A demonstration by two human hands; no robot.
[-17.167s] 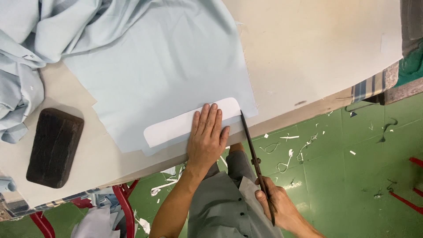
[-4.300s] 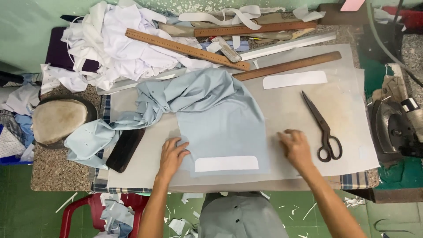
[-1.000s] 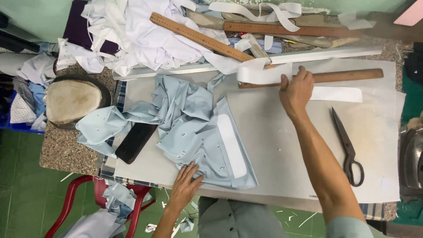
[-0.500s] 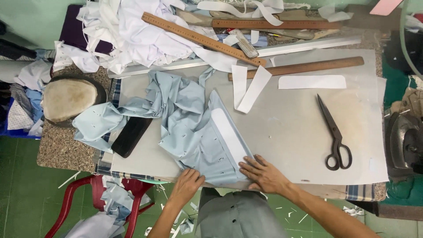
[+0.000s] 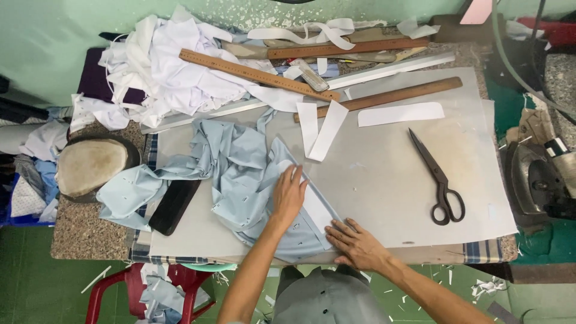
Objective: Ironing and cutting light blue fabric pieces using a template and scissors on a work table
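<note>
Since half a second ago the left hand (image 5: 290,195) has climbed from the table edge onto the light blue fabric (image 5: 240,174), lying open and flat on it. Just right of the fabric's near corner, the right hand (image 5: 358,243) presses open-palmed; the scissors (image 5: 438,180) lie well right of the fabric.

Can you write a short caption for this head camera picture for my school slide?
Left hand and right hand press flat on light blue fabric, black scissors lying nearby.
</note>
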